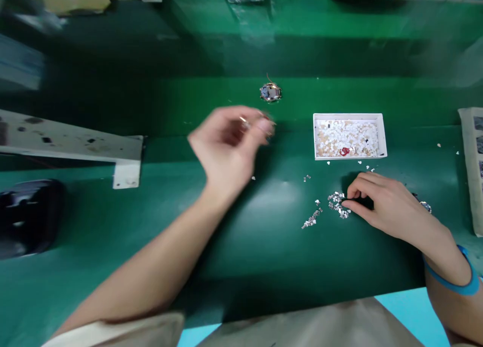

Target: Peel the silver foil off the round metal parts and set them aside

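Note:
My left hand (230, 146) hovers over the green mat (226, 226), blurred by motion, with its fingertips pinched on a small object I cannot make out. Just beyond it lies a small round metal part (270, 92) with a thin wire. My right hand (381, 203) rests on the mat with fingers curled on a small dark thing, touching a pile of tiny silver pieces (337, 205). A second small cluster of silver pieces (311, 220) lies to the left of that pile.
A white tray (382, 136) filled with pale chips and a red bit stands behind my right hand. A grey metal bracket (68, 146) reaches in from the left, with a black object (28, 216) below it. A pale block (471, 166) sits at the right edge.

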`<state>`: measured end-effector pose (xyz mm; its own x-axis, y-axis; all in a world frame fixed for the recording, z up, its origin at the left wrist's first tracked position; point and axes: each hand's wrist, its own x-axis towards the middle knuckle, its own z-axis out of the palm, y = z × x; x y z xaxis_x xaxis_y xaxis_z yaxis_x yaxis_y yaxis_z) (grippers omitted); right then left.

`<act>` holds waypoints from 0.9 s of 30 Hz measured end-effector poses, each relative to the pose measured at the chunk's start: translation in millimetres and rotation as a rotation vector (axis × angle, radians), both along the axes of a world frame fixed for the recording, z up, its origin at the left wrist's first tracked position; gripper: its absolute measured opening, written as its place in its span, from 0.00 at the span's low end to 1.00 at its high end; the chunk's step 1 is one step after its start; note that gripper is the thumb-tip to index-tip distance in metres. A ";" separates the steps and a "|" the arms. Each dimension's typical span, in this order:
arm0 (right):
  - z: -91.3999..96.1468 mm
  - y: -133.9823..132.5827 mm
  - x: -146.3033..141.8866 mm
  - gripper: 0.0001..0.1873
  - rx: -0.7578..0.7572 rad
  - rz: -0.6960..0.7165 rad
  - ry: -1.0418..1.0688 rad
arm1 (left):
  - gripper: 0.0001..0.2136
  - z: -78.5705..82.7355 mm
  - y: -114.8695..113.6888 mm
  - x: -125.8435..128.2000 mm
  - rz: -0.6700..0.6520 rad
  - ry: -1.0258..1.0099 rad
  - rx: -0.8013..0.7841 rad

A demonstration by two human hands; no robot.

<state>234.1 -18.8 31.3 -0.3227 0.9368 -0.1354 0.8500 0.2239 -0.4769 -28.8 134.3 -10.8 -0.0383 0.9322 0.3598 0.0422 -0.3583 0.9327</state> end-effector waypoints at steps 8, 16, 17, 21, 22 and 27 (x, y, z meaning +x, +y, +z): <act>0.0 4.8 2.3 0.04 -0.031 0.039 0.074 | 0.17 7.2 -96.4 37.9 -0.576 0.024 -0.443; 0.2 5.3 1.5 0.04 0.055 -0.003 0.050 | 0.15 2.0 -90.0 33.2 -0.611 0.183 -0.363; 1.4 6.2 0.4 0.04 0.097 -0.028 0.097 | 0.14 2.4 -91.0 33.3 -0.611 0.191 -0.357; 4.1 4.9 -13.4 0.02 0.340 -0.132 0.205 | 0.13 4.7 -92.8 35.4 -0.620 0.177 -0.388; 4.1 2.8 -18.7 0.03 0.408 -0.134 0.180 | 0.14 5.4 -92.5 36.1 -0.629 0.164 -0.399; 1.3 -7.4 -40.3 0.13 0.685 -0.020 0.030 | 0.11 8.4 -90.9 37.8 -0.658 0.071 -0.446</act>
<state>193.8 -26.2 32.6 -0.2985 0.8139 0.4985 0.8460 0.4674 -0.2565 9.0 43.4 -2.4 0.5788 0.8123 -0.0712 0.0166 0.0756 0.9970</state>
